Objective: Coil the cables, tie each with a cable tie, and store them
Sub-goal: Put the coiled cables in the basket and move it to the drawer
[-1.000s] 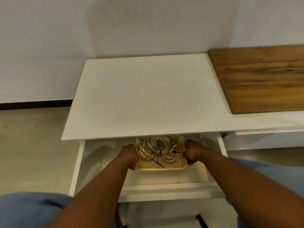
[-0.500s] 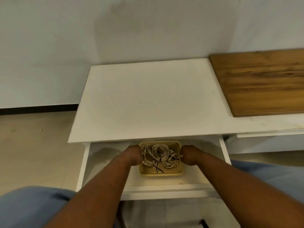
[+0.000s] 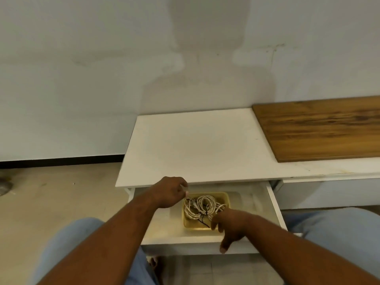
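A yellow tray (image 3: 226, 197) rests inside the open white drawer (image 3: 274, 204) under the desk. In it lie several coiled white cables (image 3: 202, 205), bound with black cable ties (image 3: 202, 221). My left hand (image 3: 170, 192) hovers at the tray's left rim, fingers loosely curled, holding nothing. My right hand (image 3: 230, 225) is over the tray's front right corner, fingers spread and pointing down toward the drawer front, and it hides that corner.
The white desk top (image 3: 197, 145) juts over the back of the drawer. A brown wooden board (image 3: 320, 128) lies on the desk at the right. My knees in blue trousers flank the drawer. A tiled floor lies to the left.
Both hands have let go of the tray, which now sits in the drawer. The left hand rose to the left; the right drew back toward the drawer front. The camera tilted up.
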